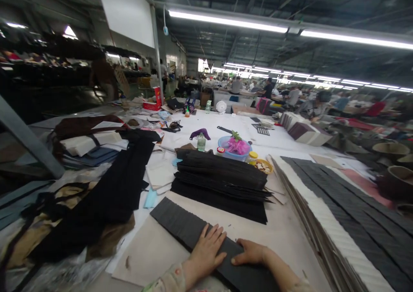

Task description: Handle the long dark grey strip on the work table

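A long dark grey fabric strip (182, 221) lies at a slant across a pale board (138, 253) in front of me. My left hand (207, 250) rests flat on the strip, fingers stretched and slightly spread. Close by on its right, my right hand (253, 253) grips the same strip, thumb pressed on top and fingers at the far edge; some of those fingers are hidden. Just beyond the strip sits a stack of black fabric pieces (222, 169), its layers uneven.
At right lies a thick pile topped with grey strips (348, 210). Black cloth (116, 189) is heaped at left beside a metal post (29, 137). Behind the black stack stand a blue basin (222, 142), a bottle (201, 142) and a yellow-lidded jar (252, 155). Other people work farther back.
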Motion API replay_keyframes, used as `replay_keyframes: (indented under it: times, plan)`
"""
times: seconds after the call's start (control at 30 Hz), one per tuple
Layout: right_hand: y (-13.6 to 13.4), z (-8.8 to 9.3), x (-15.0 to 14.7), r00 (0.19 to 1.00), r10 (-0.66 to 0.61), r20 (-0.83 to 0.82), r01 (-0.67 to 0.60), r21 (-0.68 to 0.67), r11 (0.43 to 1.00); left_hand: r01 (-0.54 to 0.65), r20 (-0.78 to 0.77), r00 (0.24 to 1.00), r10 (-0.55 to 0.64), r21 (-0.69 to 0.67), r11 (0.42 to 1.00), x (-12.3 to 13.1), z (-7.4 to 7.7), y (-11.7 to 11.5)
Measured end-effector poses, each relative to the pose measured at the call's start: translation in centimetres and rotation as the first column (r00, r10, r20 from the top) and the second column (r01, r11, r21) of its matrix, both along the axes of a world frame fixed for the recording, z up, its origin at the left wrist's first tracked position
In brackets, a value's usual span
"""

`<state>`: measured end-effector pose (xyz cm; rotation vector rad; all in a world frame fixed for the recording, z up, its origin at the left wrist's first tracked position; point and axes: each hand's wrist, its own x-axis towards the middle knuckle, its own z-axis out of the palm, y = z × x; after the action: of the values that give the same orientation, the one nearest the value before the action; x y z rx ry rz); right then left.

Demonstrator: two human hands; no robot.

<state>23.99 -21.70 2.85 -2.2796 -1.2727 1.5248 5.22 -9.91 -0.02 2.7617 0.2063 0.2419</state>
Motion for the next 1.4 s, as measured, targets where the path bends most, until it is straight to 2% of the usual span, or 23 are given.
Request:
replay_keyframes:
  times: [0.1,0.2,0.3,0.4,0.47,0.57,0.67,0.73,0.87,0.97,1.03,1.1,1.17,1.23,1.3,1.33,1.4]
  plan:
    - [-0.5,0.7,-0.8,0.999,-0.014,0.033,0.012,0.049,0.999,0.028,-0.089,0.995,-0.035,-0.076,0.997,0.3,1.1,0.5]
    - [-0.9,2.0,-2.0,0.994,-0.033,0.108,0.020,0.117,0.993,0.105,-0.219,0.967,-0.133,-0.135,0.985,1.0,3.9,1.4]
    - [-1.0,4.0,-3.6,0.958,0.029,0.286,-0.095,0.220,0.971,0.174,-0.295,0.932,-0.209,-0.139,0.975,1.8,7.2,2.1]
    - [-1.1,5.2,-5.0,0.874,0.067,0.481,-0.221,0.272,0.937,0.191,-0.325,0.918,-0.225,-0.134,0.972,2.3,8.9,1.9]
    - [-1.4,4.9,-5.8,0.819,0.041,0.572,-0.258,0.303,0.918,0.164,-0.331,0.922,-0.200,-0.135,0.977,2.2,8.5,1.2]
    - [-2.3,2.9,-6.5,0.760,-0.015,0.650,-0.282,0.350,0.894,0.080,-0.338,0.935,-0.106,-0.090,0.993,1.7,6.2,-0.5]
    - [-3.1,0.8,-6.6,0.743,-0.051,0.668,-0.285,0.384,0.878,-0.005,-0.380,0.925,0.006,0.004,1.000,1.3,3.8,-1.8]
    - [-3.4,0.2,-6.2,0.748,-0.036,0.663,-0.304,0.390,0.869,-0.010,-0.385,0.923,0.022,0.035,0.999,1.3,3.1,-2.0]
    - [-4.2,0.4,-5.1,0.763,-0.021,0.646,-0.284,0.364,0.887,0.040,-0.334,0.942,-0.037,0.003,0.999,1.3,3.2,-1.6]
    - [-5.0,0.9,-4.6,0.769,-0.044,0.638,-0.214,0.322,0.922,0.029,-0.318,0.948,-0.028,-0.002,1.000,1.1,3.6,-1.7]
    - [-5.3,1.1,-4.5,0.776,-0.023,0.630,-0.210,0.293,0.933,0.008,-0.309,0.951,-0.011,-0.013,1.000,0.9,3.9,-1.9]
    - [-5.4,1.3,-4.5,0.781,0.011,0.625,-0.234,0.276,0.932,-0.004,-0.276,0.961,-0.015,-0.066,0.998,0.4,4.6,-2.1]
    - [-5.3,1.6,-4.6,0.781,0.036,0.624,-0.259,0.270,0.927,0.008,-0.195,0.980,-0.043,-0.175,0.985,-0.3,5.6,-2.5]
    - [-5.1,1.8,-4.6,0.780,0.050,0.624,-0.270,0.264,0.926,0.038,-0.117,0.990,-0.082,-0.340,0.940,-1.3,6.4,-3.1]
    - [-4.9,2.2,-4.8,0.780,0.052,0.624,-0.271,0.261,0.926,0.022,-0.140,0.983,-0.117,-0.546,0.838,-2.3,6.1,-3.6]
    - [-4.8,2.5,-4.9,0.780,0.050,0.624,-0.268,0.260,0.927,-0.018,-0.190,0.972,-0.138,-0.647,0.762,-2.8,5.5,-3.8]
    - [-4.4,3.3,-5.3,0.780,0.046,0.625,-0.264,0.261,0.928,-0.143,-0.286,0.943,-0.171,-0.811,0.567,-3.8,3.4,-3.9]
